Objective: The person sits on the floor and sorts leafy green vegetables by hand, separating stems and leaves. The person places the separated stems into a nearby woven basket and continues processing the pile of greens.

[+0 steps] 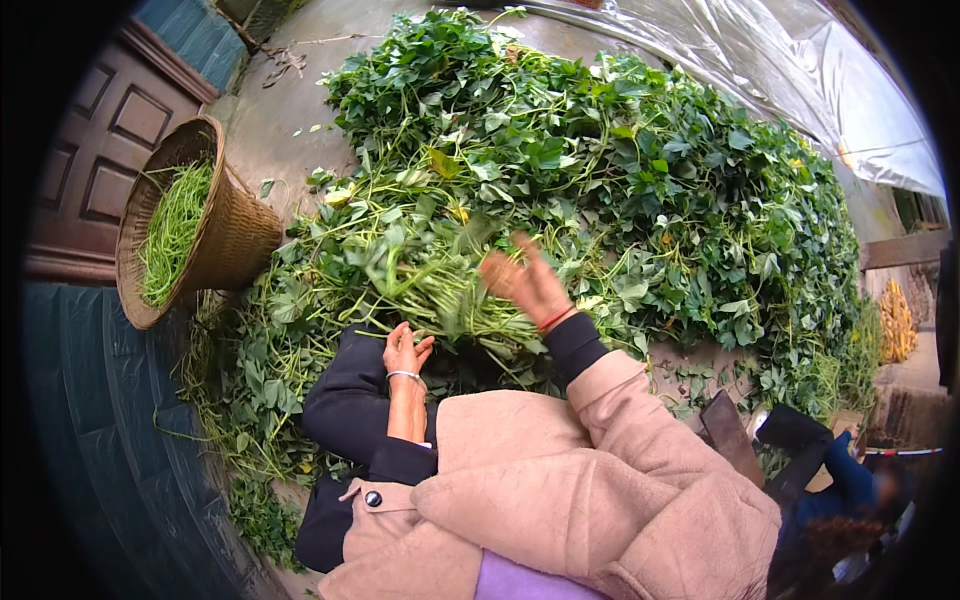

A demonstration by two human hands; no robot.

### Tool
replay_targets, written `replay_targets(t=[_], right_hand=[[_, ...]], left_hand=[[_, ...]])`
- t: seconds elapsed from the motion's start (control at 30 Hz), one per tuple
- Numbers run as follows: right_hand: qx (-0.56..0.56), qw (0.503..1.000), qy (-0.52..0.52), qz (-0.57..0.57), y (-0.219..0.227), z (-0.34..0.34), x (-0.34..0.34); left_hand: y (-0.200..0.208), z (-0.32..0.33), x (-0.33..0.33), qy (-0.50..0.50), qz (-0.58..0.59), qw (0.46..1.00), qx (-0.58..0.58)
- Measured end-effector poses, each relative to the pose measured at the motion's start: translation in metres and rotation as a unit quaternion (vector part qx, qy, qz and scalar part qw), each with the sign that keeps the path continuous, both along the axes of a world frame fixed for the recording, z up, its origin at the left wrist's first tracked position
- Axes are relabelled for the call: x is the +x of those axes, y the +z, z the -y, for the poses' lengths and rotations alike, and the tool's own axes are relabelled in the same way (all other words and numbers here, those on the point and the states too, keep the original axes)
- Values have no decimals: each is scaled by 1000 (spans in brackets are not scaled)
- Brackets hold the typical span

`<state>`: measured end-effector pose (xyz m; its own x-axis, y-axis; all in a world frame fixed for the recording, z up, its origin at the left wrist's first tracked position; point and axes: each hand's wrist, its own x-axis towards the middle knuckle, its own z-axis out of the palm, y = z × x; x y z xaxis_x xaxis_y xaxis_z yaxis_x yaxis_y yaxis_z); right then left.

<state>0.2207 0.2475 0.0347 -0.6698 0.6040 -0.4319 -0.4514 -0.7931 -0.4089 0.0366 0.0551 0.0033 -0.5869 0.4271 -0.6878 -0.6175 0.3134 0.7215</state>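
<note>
My left hand (405,355), with a bracelet at its wrist, is low at the near edge of the leafy vines (540,150). Its fingers are curled together on a thin green stem (368,332). My right hand (528,286) is to the right of it, over a loose bundle of stripped-looking stems (450,300). Motion smears it a little, but its fingers are apart and nothing shows in them. Blurred leaves and stems lie between the two hands, near my knees.
A woven basket (245,235) tilts at the left, with green stems (175,235) inside, beside a brown panelled door (110,130). Clear plastic sheeting (800,80) covers the far right. Another person (850,480) sits at the lower right. Yellow corn-like cobs (897,322) are beyond.
</note>
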Motion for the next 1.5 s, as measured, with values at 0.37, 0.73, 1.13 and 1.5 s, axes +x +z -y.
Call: replay_targets(t=[0.37, 0.73, 1.13, 1.5], right_hand=[[480, 729, 163, 461, -103, -1, 26], [550, 453, 267, 649, -88, 54, -51], [459, 842, -101, 262, 224, -52, 1], [573, 792, 42, 208, 352, -131, -7]], left_hand=[[-11, 2, 6, -47, 61, 997, -13], [-6, 14, -1, -34, 71, 997, -24], [-1, 8, 3, -47, 73, 996, -23], [-13, 9, 0, -5, 63, 998, -5]])
